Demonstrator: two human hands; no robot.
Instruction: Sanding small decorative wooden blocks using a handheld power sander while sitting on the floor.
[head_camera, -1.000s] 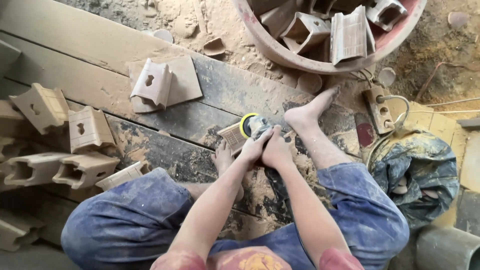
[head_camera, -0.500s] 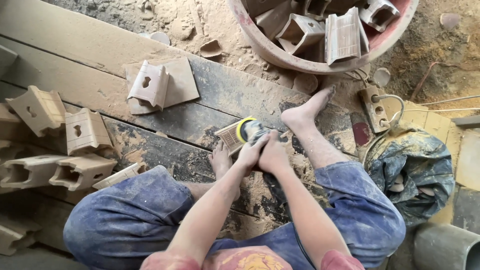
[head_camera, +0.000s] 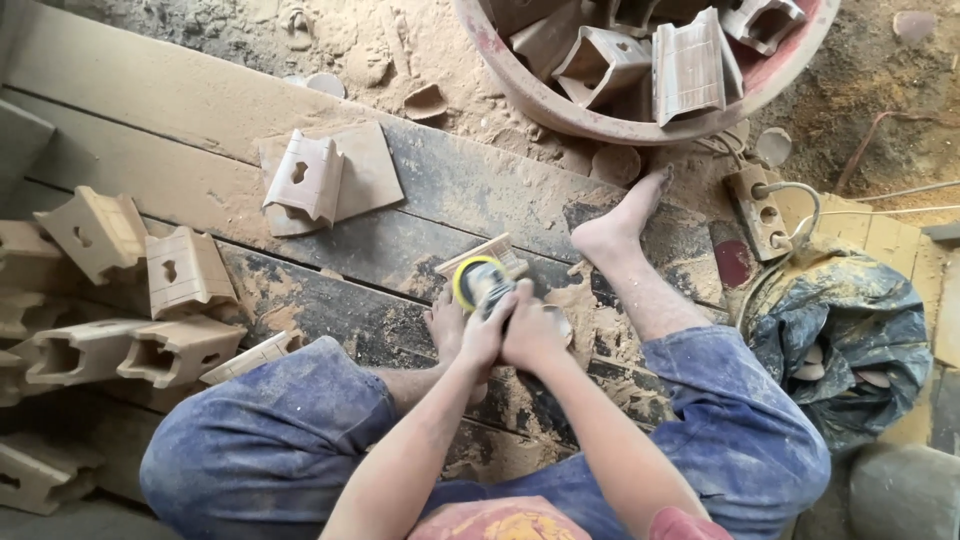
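Note:
I sit on dusty dark planks (head_camera: 470, 190) with both legs spread. My left hand (head_camera: 487, 335) and my right hand (head_camera: 533, 335) are clasped together around a small power sander (head_camera: 482, 284) with a yellow ring. The tool presses down on a small wooden piece (head_camera: 492, 250) lying on the plank between my bare feet. My left foot (head_camera: 445, 325) sits just beside the tool; my right foot (head_camera: 617, 222) stretches toward a big tub. Sawdust is heaped around the tool.
A large round reddish tub (head_camera: 560, 100) at the top holds several carved wooden blocks. One carved block (head_camera: 303, 178) rests on a flat square board. Several more blocks (head_camera: 135, 290) are stacked at left. A socket strip (head_camera: 757, 210) with cable and a dark crumpled bag (head_camera: 845, 335) lie at right.
The view has shifted slightly; my hands and the sander stay on the wooden piece, with only a small move of the tool over it.

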